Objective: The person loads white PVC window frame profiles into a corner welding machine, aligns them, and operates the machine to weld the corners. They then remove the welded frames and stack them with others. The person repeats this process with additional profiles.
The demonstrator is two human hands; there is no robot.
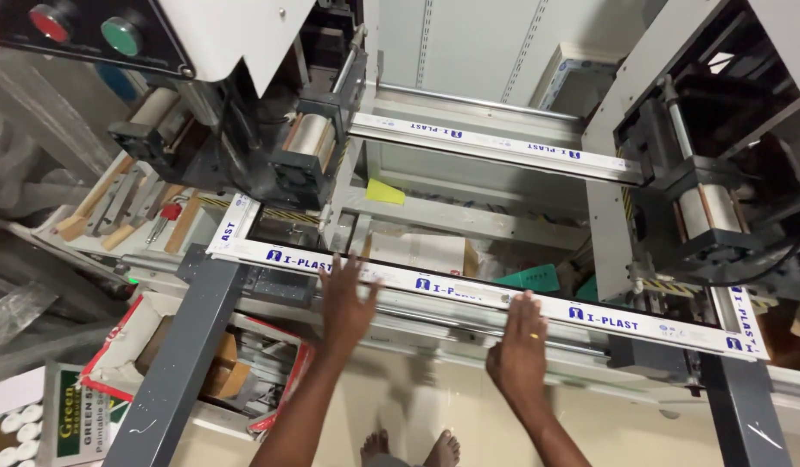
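Observation:
A long white plastic profile strip with blue print lies across the front of a grey welding machine, joined at both ends to short side strips like a frame. My left hand rests flat on the strip left of its middle, fingers spread. My right hand presses its fingertips against the strip's near edge further right; a ring shows on one finger. Neither hand grips anything. A second white profile strip runs across the machine's back.
Two machine heads with rollers, the left head and the right head, stand at the sides. A control panel with red and green buttons is top left. An open cardboard box sits on the floor left; my bare feet below.

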